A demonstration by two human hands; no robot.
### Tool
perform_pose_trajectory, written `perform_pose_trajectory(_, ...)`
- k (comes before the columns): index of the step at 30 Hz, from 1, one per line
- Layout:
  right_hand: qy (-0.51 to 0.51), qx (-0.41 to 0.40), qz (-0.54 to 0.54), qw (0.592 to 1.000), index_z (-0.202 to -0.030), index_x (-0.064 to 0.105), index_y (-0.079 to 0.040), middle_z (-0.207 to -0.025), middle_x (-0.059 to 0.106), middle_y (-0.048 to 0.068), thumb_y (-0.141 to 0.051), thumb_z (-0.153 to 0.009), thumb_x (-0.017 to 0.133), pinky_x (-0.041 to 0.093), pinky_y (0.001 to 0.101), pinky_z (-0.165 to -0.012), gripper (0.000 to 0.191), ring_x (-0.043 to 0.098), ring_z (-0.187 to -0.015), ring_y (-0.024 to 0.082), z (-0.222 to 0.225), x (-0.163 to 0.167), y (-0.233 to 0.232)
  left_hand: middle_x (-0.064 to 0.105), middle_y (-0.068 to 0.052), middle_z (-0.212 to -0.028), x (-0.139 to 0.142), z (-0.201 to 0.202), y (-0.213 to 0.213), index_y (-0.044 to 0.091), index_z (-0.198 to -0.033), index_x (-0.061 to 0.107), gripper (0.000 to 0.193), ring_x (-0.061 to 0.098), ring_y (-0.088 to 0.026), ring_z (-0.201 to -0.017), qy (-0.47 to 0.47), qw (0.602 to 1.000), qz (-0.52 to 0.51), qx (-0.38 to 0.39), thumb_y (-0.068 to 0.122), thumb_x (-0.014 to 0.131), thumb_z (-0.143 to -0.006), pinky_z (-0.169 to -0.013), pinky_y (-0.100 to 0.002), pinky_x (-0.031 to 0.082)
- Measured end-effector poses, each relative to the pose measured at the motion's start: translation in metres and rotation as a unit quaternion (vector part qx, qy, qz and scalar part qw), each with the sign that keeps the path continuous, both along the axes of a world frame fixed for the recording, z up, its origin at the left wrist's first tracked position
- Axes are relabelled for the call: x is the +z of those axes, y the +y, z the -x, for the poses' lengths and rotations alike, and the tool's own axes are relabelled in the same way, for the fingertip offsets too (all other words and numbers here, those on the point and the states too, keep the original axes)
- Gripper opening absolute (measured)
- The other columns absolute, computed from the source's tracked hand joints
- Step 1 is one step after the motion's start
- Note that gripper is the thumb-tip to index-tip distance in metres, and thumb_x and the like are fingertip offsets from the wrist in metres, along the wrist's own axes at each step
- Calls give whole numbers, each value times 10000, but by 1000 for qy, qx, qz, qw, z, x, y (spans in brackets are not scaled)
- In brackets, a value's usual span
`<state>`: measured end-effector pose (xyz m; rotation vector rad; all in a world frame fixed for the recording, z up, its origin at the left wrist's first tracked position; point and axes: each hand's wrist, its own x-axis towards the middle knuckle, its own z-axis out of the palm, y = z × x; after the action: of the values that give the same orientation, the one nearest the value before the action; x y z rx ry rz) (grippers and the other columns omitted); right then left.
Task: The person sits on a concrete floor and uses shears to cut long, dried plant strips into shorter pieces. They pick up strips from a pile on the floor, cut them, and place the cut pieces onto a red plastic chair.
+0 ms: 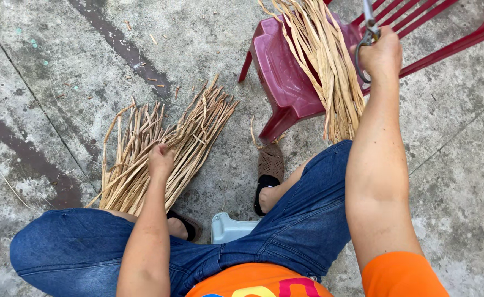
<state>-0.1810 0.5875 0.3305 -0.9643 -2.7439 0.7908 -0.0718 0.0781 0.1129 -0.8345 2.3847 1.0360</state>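
Observation:
My left hand [160, 160] reaches down to a fanned pile of dried tan plant strips [143, 154] on the concrete floor and closes on some of them. My right hand [383, 53] is raised at the upper right and grips metal scissors [367, 33] by the handle loops, blades pointing up. Just left of it, a second bundle of long dried strips [324, 66] drapes over the seat of a dark red plastic chair [277, 77] and hangs down its front.
I sit low, in blue jeans and an orange shirt, knees apart. A brown sandal [268, 176] is on my right foot near the chair leg. A pale grey stool edge [228, 226] shows between my legs. Stained concrete with scattered strip scraps [154, 41] surrounds me.

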Motion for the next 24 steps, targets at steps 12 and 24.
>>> perform_pose_trajectory(12, 217, 188, 157, 945, -1225, 649, -27, -994, 747, 32, -34, -906, 835, 582, 264, -816, 369, 727, -929, 110, 0, 38, -51, 199, -131, -1680, -47, -14, -17, 175, -1590, 278, 706, 366, -376, -1447, -144, 967, 159, -135, 136, 588, -957, -1127, -514, 394)
perform_pose_trajectory(24, 167, 203, 170, 950, -1215, 641, -48, -974, 760, 55, -54, -893, 808, 569, 258, -815, 362, 731, -928, 120, 24, 43, -93, 477, -201, -1345, -48, 25, -30, 109, -1493, 378, 713, 507, -344, -1244, 82, 958, 269, -60, 135, 721, -869, -982, -472, 442)
